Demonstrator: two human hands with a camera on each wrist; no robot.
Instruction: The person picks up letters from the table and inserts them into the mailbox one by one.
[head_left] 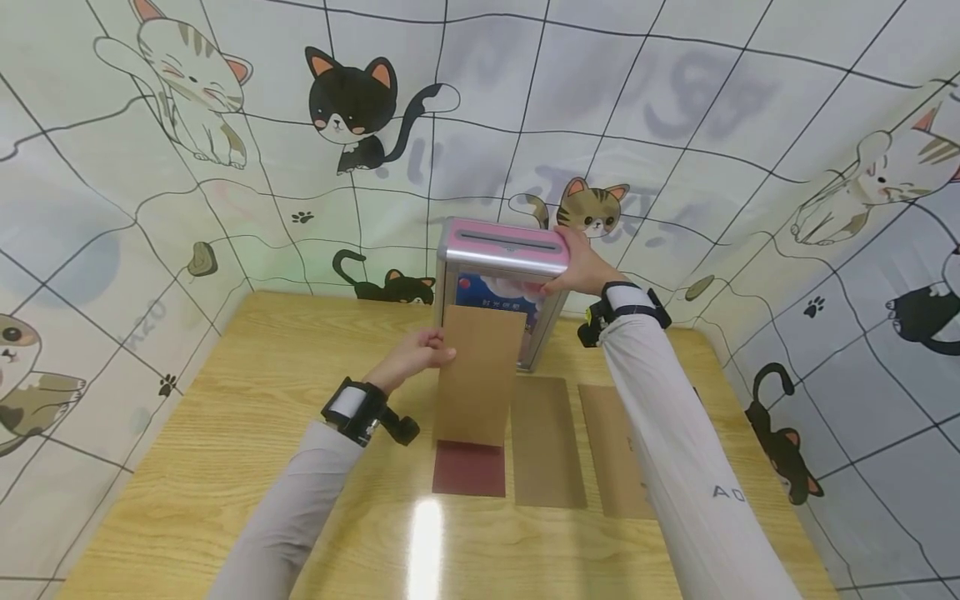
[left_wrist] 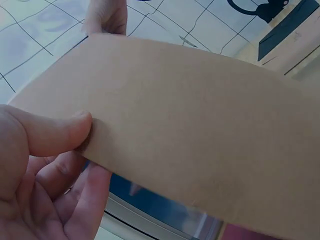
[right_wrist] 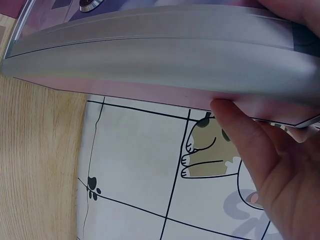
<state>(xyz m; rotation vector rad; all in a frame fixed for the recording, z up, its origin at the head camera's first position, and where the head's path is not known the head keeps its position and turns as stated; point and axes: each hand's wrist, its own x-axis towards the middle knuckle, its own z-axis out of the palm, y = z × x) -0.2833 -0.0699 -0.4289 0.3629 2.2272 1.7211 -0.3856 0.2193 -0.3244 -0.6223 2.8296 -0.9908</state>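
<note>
On the bench (head_left: 300, 358), the right hand (head_left: 585, 262) grips a pink-topped slotted box (head_left: 504, 236) by its end, probably steadying it; the left hand (head_left: 411, 358) edge-pinches a brown kraft-paper sheet (head_left: 482, 379).

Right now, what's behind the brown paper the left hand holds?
The pink-topped box; its blue picture peeks out above. The brown paper covers much of its lower front, which can't be seen.

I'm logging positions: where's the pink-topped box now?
In the head view, the pink-topped box stands just right of centre, near the back of the table, behind the raised brown sheet; the right hand grips it.
</note>
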